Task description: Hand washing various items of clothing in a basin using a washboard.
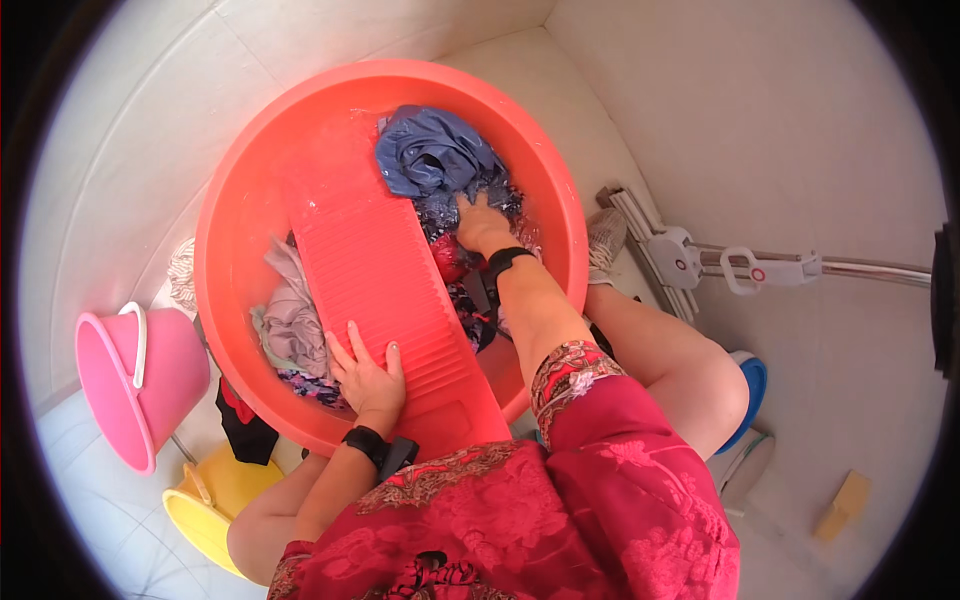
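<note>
A large orange-red plastic washtub (545, 225) holds water and wet clothes. Across it leans a red plastic washboard (375, 281), its near end against my body. My left hand (369, 384) lies flat with fingers spread over the board's left edge, holding nothing. To the board's right, my right hand (482, 223) reaches down into wet cloth beside a bunched blue garment (431, 150); its fingertips are partly hidden, so a grip is not clear. Dark patterned cloth (472, 311) lies below that hand. Left of the board sit a greyish-pink garment (295, 322) and a floral cloth (311, 386).
A pink bucket (169, 375) lies tipped at the left, near a yellow bucket (225, 495) and black-and-red cloth (244, 424). A squeeze mop (675, 259) with a metal pole lies at right. A yellow block (841, 506) rests lower right. Pale walls stand close around.
</note>
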